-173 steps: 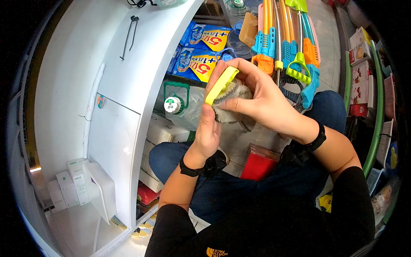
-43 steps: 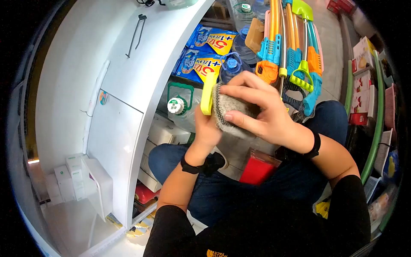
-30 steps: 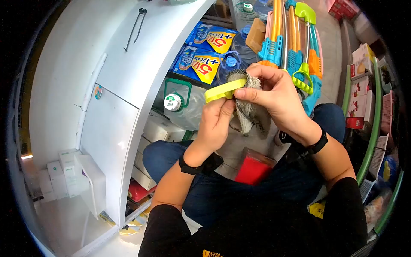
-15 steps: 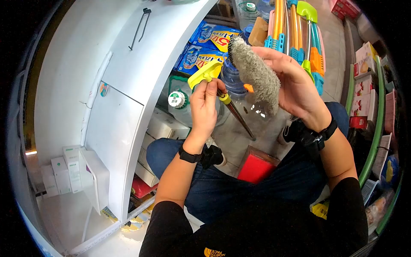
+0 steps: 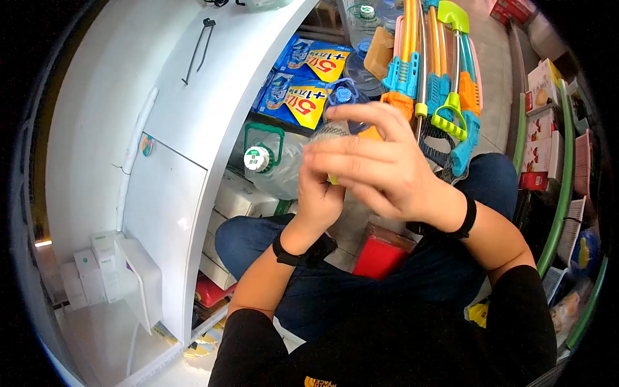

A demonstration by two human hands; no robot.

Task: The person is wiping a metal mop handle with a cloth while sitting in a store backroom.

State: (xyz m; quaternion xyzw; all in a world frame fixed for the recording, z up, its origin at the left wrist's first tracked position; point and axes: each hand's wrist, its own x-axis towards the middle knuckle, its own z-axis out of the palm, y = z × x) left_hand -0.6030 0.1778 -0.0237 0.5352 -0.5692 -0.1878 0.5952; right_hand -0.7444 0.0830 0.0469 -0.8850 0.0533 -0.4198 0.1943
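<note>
My left hand [image 5: 320,203] is closed around the yellow-headed tool [image 5: 333,178] at its neck. Only a sliver of yellow shows between my hands, and the dark pole is hidden. My right hand [image 5: 393,164] reaches across in front, fingers bent over the top of my left hand. Beyond those fingertips shows part of the grey fluffy cover [image 5: 330,131], its net-like edge facing me. My right hand hides most of the cover, so how it sits against the yellow head cannot be made out.
A large clear bottle [image 5: 280,168] with a green handle stands left of my hands. Blue-and-yellow packs [image 5: 300,97] lie behind it. Toy water guns and a green shovel [image 5: 454,16] lean at upper right. A red box [image 5: 382,253] is between my legs; a white cabinet [image 5: 174,122] stands left.
My right hand has moved left and down with the grey cover, bringing it to the yellow head. My left hand has lowered, and both hands now overlap.
</note>
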